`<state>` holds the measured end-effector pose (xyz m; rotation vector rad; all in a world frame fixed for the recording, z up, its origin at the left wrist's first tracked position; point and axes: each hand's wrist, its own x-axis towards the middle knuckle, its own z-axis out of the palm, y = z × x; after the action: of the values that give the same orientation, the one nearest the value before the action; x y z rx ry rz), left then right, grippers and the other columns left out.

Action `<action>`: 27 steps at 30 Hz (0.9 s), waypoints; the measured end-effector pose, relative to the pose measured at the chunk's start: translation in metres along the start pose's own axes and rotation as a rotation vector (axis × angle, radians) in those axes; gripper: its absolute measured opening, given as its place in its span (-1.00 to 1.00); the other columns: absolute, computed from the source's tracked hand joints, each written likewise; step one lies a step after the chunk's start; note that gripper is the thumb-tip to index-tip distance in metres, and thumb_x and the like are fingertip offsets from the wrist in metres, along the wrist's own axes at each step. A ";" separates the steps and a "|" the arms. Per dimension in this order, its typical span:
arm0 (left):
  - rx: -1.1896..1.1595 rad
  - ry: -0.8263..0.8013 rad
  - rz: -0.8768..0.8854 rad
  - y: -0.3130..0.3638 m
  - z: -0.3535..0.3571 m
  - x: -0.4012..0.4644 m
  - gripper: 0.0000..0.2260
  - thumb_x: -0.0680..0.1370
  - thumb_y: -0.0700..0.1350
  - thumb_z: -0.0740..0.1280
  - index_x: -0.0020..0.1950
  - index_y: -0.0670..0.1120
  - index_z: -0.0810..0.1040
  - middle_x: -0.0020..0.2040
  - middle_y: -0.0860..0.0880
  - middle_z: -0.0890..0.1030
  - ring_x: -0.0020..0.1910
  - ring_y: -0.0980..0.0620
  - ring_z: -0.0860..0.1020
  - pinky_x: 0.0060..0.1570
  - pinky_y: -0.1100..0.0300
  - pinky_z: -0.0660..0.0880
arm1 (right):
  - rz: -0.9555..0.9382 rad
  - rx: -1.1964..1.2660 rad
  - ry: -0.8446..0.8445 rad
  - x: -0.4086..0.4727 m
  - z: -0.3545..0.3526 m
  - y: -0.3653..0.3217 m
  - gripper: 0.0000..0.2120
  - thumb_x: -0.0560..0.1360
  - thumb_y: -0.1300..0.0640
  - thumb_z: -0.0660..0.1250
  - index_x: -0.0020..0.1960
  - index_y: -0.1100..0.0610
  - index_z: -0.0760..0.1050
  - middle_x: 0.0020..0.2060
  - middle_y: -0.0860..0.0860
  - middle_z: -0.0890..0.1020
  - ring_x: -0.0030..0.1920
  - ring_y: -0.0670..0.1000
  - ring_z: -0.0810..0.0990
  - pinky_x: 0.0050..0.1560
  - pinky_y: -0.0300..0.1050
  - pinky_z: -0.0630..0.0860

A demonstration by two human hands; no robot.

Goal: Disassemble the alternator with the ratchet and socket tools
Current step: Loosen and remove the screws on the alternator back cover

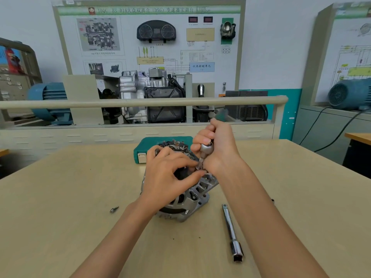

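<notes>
The silver alternator (192, 195) sits on the beige table (60, 207), its rear end facing up. My right hand (218, 149) grips the ratchet (206, 148), whose green handle points away from me. Its chrome head sits on a small socket (199, 164) that stands on the alternator's top. My left hand (166, 175) rests over the alternator, with thumb and fingertips pinching the socket near its base. Much of the alternator's top is hidden by both hands.
A chrome extension bar (232, 233) lies on the table to the right of the alternator. A loose bolt (114, 209) lies to the left. A teal tool case (144, 147) stands behind the alternator. A railed training bench (140, 102) runs along the table's far edge.
</notes>
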<state>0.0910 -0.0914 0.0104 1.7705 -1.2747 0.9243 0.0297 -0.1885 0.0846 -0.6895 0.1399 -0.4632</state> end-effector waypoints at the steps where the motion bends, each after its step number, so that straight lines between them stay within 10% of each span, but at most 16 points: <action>1: -0.001 0.001 -0.003 0.000 0.000 0.000 -0.75 0.40 0.21 0.30 -0.23 0.07 0.65 -0.27 0.22 0.61 -0.23 0.22 0.34 0.04 0.17 0.15 | 0.064 -0.061 -0.052 0.002 0.000 -0.003 -0.65 0.62 0.05 0.07 -0.35 0.04 0.21 -0.69 -0.12 0.22 -0.72 -0.13 0.19 -0.64 -0.39 0.21; 15: -0.043 -0.061 -0.014 0.001 -0.006 0.001 -0.75 0.44 0.19 0.28 -0.05 0.14 0.67 0.00 0.13 0.65 0.01 0.02 0.45 0.16 0.34 0.05 | 0.864 -0.630 -0.814 0.028 0.017 -0.020 -0.64 0.52 0.01 0.11 -0.39 0.14 0.40 -0.62 -0.12 0.10 -0.70 -0.15 0.05 -0.72 -0.40 0.13; 27: -0.030 -0.068 0.012 0.002 -0.006 0.001 -0.73 0.42 0.20 0.27 -0.13 0.11 0.69 -0.17 0.27 0.61 -0.23 0.08 0.39 0.00 0.19 0.12 | 0.457 -0.343 -0.611 0.010 -0.002 -0.016 -0.73 0.46 0.02 0.18 -0.37 0.09 0.31 -0.71 -0.13 0.24 -0.75 -0.20 0.21 -0.73 -0.39 0.16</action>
<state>0.0887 -0.0875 0.0146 1.7858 -1.3369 0.8539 0.0319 -0.2052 0.0938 -1.0743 -0.2049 0.2268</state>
